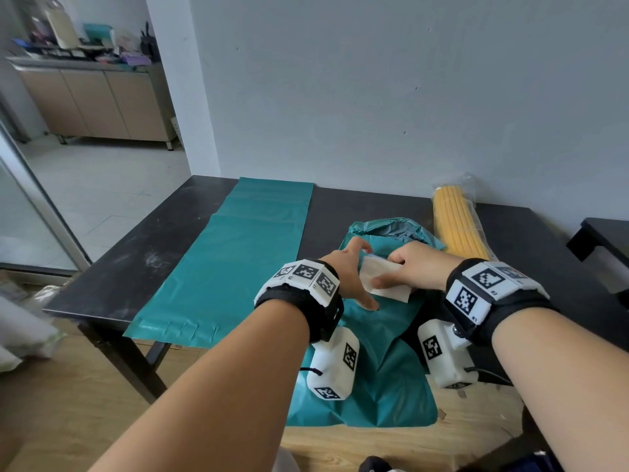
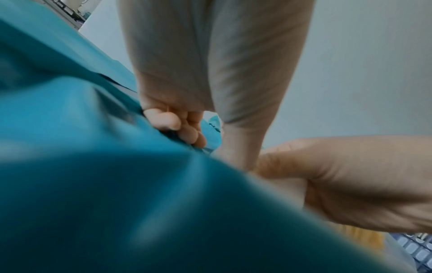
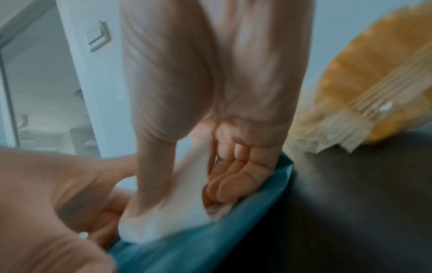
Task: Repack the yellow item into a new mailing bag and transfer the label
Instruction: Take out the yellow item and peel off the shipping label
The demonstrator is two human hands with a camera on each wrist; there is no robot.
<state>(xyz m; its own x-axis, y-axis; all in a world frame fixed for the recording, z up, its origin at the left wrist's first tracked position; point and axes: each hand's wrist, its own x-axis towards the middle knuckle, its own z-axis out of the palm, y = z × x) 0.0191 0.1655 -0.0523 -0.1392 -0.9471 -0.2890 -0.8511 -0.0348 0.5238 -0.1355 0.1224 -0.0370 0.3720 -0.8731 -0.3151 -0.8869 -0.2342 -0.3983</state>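
A crumpled teal old mailing bag [image 1: 381,352] lies at the table's front edge. My right hand [image 1: 401,267] pinches a white label [image 1: 393,294] on the bag, thumb on top, fingers beneath; the right wrist view shows the label [image 3: 177,218] lifted off the teal film. My left hand [image 1: 357,277] holds the old bag [image 2: 93,166] down beside the label, its fingertips [image 2: 173,125] curled into the film. The yellow item [image 1: 457,226], a ribbed bundle in clear wrap, lies at the back right, outside any bag. Flat new teal mailing bags [image 1: 238,267] lie to the left.
The dark table [image 1: 136,260] stands against a grey wall. A second dark table [image 1: 606,240] juts in at the right. Light plastic bags [image 1: 20,335] lie on the floor at the left. A cabinet [image 1: 95,100] stands in the far room.
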